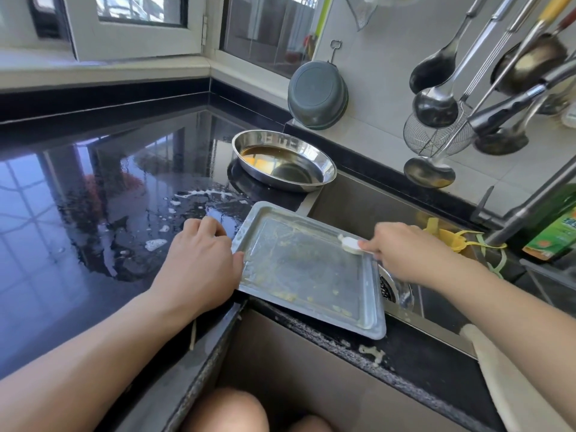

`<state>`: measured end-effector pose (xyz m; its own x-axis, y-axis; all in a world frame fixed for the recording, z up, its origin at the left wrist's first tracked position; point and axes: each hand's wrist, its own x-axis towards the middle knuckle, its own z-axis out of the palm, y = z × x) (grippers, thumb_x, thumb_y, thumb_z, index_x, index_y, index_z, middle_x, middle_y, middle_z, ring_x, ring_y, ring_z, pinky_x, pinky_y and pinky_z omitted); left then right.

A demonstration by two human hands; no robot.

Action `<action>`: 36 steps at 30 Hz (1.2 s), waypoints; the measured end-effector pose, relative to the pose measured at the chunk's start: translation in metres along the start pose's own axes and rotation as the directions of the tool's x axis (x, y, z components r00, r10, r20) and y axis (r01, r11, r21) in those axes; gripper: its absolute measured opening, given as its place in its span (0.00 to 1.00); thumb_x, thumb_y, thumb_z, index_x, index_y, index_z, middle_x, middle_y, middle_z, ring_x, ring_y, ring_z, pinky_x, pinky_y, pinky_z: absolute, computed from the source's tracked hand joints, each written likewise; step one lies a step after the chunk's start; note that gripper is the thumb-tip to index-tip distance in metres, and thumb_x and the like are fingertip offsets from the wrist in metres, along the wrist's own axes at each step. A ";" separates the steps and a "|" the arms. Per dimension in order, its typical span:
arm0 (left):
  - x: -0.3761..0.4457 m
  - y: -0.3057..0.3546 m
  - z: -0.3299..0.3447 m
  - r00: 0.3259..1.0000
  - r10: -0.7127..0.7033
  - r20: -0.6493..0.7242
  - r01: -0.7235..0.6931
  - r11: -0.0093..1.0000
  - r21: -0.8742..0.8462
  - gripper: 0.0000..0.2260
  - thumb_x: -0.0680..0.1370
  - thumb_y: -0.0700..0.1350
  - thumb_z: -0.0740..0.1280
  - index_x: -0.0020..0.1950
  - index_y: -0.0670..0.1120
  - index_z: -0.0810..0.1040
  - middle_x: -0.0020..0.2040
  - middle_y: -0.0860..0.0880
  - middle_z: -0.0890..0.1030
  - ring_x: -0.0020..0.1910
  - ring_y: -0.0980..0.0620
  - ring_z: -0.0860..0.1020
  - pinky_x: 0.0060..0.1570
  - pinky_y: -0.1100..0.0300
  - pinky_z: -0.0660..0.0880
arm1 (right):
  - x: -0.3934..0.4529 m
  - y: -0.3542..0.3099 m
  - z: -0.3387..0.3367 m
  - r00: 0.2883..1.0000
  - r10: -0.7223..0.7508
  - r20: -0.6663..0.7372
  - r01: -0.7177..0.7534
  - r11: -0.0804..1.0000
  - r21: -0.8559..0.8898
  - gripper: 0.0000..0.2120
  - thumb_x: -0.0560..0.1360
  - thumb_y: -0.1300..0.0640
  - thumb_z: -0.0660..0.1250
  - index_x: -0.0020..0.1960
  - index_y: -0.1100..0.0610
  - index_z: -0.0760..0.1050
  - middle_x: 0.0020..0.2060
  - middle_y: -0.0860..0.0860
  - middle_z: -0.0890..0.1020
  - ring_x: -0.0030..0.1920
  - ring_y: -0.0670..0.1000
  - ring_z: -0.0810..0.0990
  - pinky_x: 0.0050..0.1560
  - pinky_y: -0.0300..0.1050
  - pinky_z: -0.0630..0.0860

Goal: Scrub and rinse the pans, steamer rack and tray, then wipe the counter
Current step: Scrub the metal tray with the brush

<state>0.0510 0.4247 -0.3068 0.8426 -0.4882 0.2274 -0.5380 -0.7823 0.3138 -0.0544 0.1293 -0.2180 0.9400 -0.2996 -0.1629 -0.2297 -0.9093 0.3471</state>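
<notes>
One rectangular metal tray (308, 269), one round steel pan (284, 160) and one white scraper (353, 244) are counted at the sink edge, with two hands, the left hand (199, 263) and the right hand (402, 254). On the wall, one grey basin (318, 95), one wire skimmer (436, 135) and at least four ladles (436, 104) are seen. One green bottle (554, 226) is counted at the right.

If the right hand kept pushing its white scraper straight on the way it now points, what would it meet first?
Probably the tray's dirty floor: the right hand aims the white scraper leftward across it, toward the left hand gripping the far rim. Depth is unclear.
</notes>
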 end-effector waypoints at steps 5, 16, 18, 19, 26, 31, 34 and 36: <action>0.001 0.000 0.001 1.000 -0.014 0.014 0.015 1.000 -0.008 0.19 0.82 0.54 0.59 0.51 0.43 0.83 0.62 0.47 0.73 0.63 0.43 0.66 0.62 0.50 0.68 | -0.015 -0.006 -0.014 0.983 0.078 0.167 -0.068 0.995 -0.068 0.14 0.82 0.57 0.59 0.63 0.48 0.78 0.46 0.53 0.78 0.43 0.57 0.77 0.41 0.45 0.72; -0.002 0.001 -0.002 0.998 -0.049 -0.042 0.052 0.996 0.074 0.18 0.81 0.52 0.63 0.46 0.40 0.85 0.57 0.43 0.77 0.59 0.39 0.70 0.58 0.45 0.70 | -0.042 -0.057 -0.022 0.973 0.127 0.195 -0.141 0.988 0.061 0.12 0.77 0.65 0.59 0.37 0.54 0.63 0.36 0.52 0.68 0.34 0.52 0.72 0.32 0.44 0.68; -0.001 0.001 -0.001 0.998 -0.059 -0.033 0.061 0.996 0.067 0.19 0.81 0.53 0.62 0.48 0.40 0.85 0.59 0.43 0.76 0.60 0.40 0.69 0.60 0.46 0.69 | -0.077 -0.066 -0.027 0.966 0.068 0.251 -0.085 0.995 0.057 0.09 0.79 0.64 0.58 0.40 0.55 0.67 0.37 0.52 0.68 0.33 0.50 0.69 0.28 0.43 0.64; -0.001 0.002 -0.001 0.998 -0.062 -0.030 0.064 0.996 0.061 0.19 0.81 0.53 0.61 0.49 0.40 0.85 0.59 0.44 0.75 0.61 0.40 0.68 0.61 0.46 0.68 | -0.093 -0.070 -0.029 0.957 0.039 0.287 -0.059 0.997 0.059 0.06 0.80 0.63 0.57 0.45 0.56 0.69 0.37 0.52 0.67 0.33 0.49 0.68 0.28 0.42 0.63; 0.002 -0.001 -0.002 0.999 -0.048 0.023 0.047 0.998 0.036 0.20 0.82 0.54 0.59 0.50 0.41 0.84 0.61 0.46 0.73 0.63 0.42 0.65 0.63 0.49 0.67 | -0.041 -0.062 -0.035 0.971 0.143 0.193 -0.152 0.988 0.031 0.04 0.77 0.64 0.60 0.48 0.59 0.73 0.46 0.56 0.75 0.36 0.53 0.71 0.35 0.44 0.70; 0.000 -0.002 -0.001 0.999 -0.038 -0.030 0.039 0.998 0.052 0.19 0.81 0.53 0.62 0.50 0.40 0.85 0.59 0.44 0.75 0.61 0.39 0.68 0.60 0.46 0.69 | 0.010 -0.040 -0.019 0.990 0.119 0.077 -0.124 0.990 0.062 0.03 0.78 0.62 0.60 0.45 0.56 0.68 0.40 0.54 0.72 0.41 0.58 0.73 0.42 0.48 0.71; 0.000 -0.001 -0.001 0.997 -0.054 -0.046 0.058 0.995 0.086 0.20 0.81 0.54 0.60 0.49 0.41 0.85 0.58 0.44 0.75 0.59 0.40 0.69 0.59 0.47 0.70 | -0.011 -0.035 -0.022 0.985 0.064 0.159 -0.063 0.998 -0.015 0.06 0.80 0.59 0.59 0.51 0.57 0.74 0.36 0.50 0.68 0.43 0.57 0.74 0.42 0.46 0.70; -0.001 0.000 -0.001 0.997 -0.056 -0.058 0.062 0.993 0.097 0.20 0.81 0.54 0.60 0.48 0.41 0.85 0.57 0.44 0.76 0.59 0.40 0.69 0.58 0.47 0.70 | -0.038 -0.033 -0.027 0.966 -0.027 0.258 0.030 1.000 -0.008 0.10 0.81 0.58 0.58 0.49 0.57 0.78 0.35 0.52 0.71 0.40 0.54 0.72 0.40 0.47 0.71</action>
<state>0.0502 0.4251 -0.3062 0.8687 -0.4201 0.2625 -0.4800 -0.8448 0.2364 -0.0756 0.1780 -0.1983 0.8488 -0.3395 -0.4053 -0.1993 -0.9155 0.3494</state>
